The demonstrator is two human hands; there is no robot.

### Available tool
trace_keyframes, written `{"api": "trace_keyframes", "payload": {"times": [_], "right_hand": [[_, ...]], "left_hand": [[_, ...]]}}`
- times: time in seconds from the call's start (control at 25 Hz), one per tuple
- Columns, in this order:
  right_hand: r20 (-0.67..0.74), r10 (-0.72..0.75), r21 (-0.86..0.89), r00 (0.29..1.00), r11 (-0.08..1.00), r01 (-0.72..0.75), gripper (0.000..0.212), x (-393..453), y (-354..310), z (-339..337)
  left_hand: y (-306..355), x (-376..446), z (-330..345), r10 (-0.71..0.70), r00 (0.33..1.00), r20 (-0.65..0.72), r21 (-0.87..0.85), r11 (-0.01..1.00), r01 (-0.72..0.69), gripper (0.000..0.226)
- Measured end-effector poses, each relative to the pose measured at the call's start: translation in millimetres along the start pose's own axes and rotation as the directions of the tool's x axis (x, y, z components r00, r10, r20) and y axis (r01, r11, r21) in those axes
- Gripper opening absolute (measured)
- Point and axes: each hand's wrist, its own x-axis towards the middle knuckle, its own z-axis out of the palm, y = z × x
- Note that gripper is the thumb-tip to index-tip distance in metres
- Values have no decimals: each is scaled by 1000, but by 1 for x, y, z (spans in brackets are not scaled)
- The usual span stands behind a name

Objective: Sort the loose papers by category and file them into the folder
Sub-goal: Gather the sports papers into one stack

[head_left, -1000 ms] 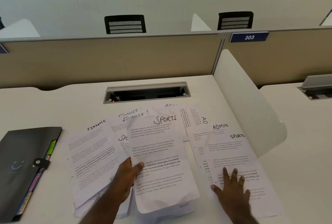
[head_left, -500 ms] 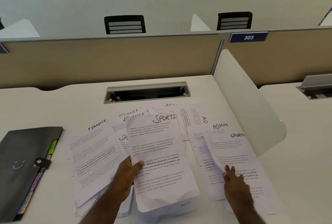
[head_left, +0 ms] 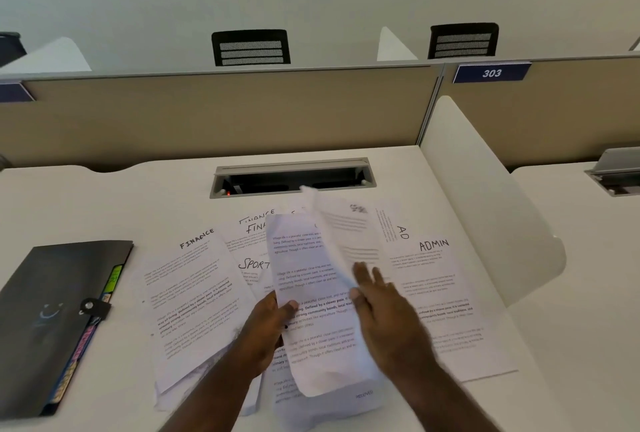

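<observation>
Sheet (head_left: 346, 234) carried in right hand (head_left: 384, 303), motion-blurred; grip form could not be told. Stack (head_left: 311, 293) pinched by left hand (head_left: 273, 321), thumb on top, long axis near-far. Sheet located just right of stack, overlapping. Folder (head_left: 52, 310) lay closed, far left; left hand nearer.

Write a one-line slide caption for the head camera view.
Left hand grips a sports sheet while the right hand brings another sheet over it, closed folder waiting at left.
</observation>
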Motion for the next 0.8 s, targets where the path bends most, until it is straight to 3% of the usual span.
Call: {"api": "trace_keyframes", "payload": {"times": [0.2, 0.32, 0.36, 0.48, 0.6, 0.72, 0.8], "right_hand": [[180, -19, -271, 983, 960, 68, 60, -9, -23, 52], [230, 2, -339, 973, 937, 78, 103, -11, -25, 67], [239, 17, -367, 971, 927, 74, 108, -11, -25, 70], [290, 32, -387, 957, 918, 86, 101, -13, -25, 72], [289, -12, -285, 957, 954, 98, 93, -11, -18, 65], [148, 29, -157, 989, 988, -5, 77, 5, 10, 46], [29, 136, -30, 990, 990, -135, 74, 19, 38, 33]], "left_hand": [[11, -7, 15, -19, 998, 63, -177, 984, 30, 28], [12, -7, 16, -53, 998, 26, -292, 955, 58, 33], [12, -5, 15, -56, 998, 29, -347, 936, 63, 37], [11, -3, 13, -46, 997, 65, -383, 921, 67, 42], [11, -2, 12, -6, 999, 34, -193, 981, 13, 31], [15, -3, 7, -16, 998, 61, -165, 986, 26, 31], [18, -3, 3, -29, 997, 69, -182, 982, 41, 33]]}}
